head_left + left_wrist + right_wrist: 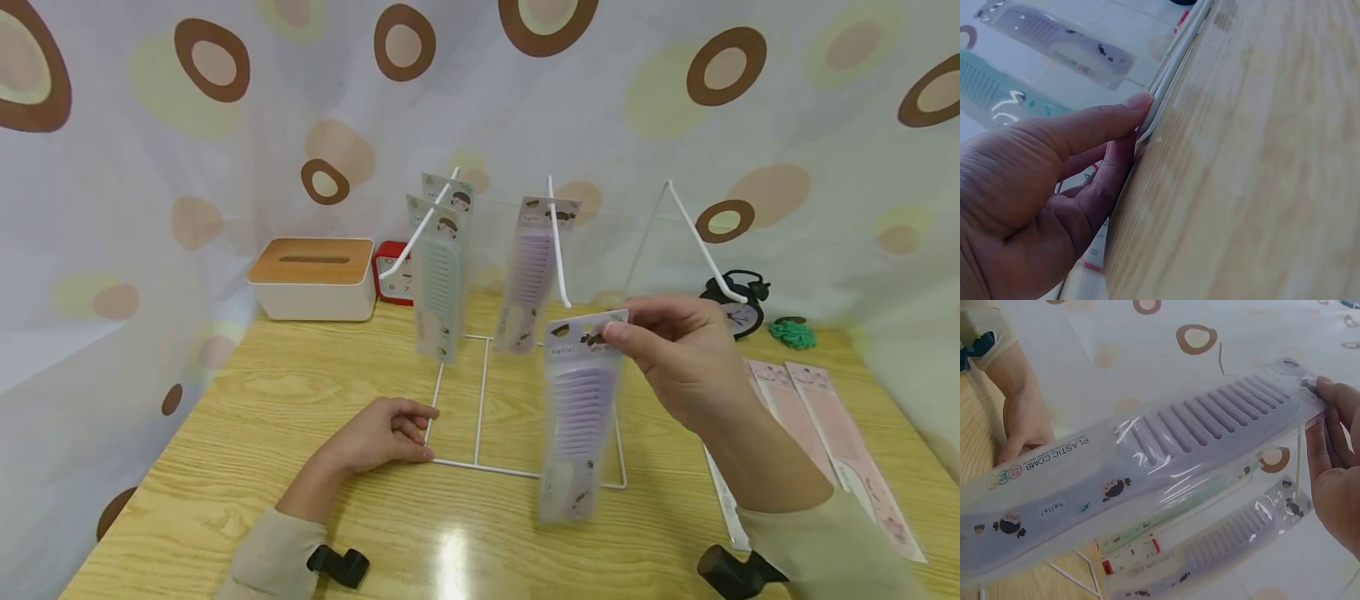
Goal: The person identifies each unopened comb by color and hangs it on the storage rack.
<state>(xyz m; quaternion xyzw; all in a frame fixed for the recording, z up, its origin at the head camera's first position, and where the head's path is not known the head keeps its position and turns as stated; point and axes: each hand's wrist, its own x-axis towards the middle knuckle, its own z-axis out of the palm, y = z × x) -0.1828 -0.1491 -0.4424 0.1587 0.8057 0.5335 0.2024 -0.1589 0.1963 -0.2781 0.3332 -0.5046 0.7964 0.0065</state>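
Note:
My right hand (686,358) pinches the top corner of a clear package holding a purple comb (581,417), which hangs upright in front of the white wire rack (487,469). In the right wrist view the held comb (1204,434) fills the middle, with "PLASTIC COMB" printed on its package. At the rack's near left corner my left hand (378,433) grips the base wire between thumb and fingers. Another packaged purple comb (528,279) hangs on the middle hook (560,258). Two packaged green combs (437,287) hang on the left hook. The right hook (705,242) carries nothing.
Packaged pink combs (855,458) lie on the table at the right, partly behind my forearm. Along the back stand a tissue box (311,292) with a wooden lid, a red clock (393,287), a black alarm clock (742,317) and a green bundle (792,334).

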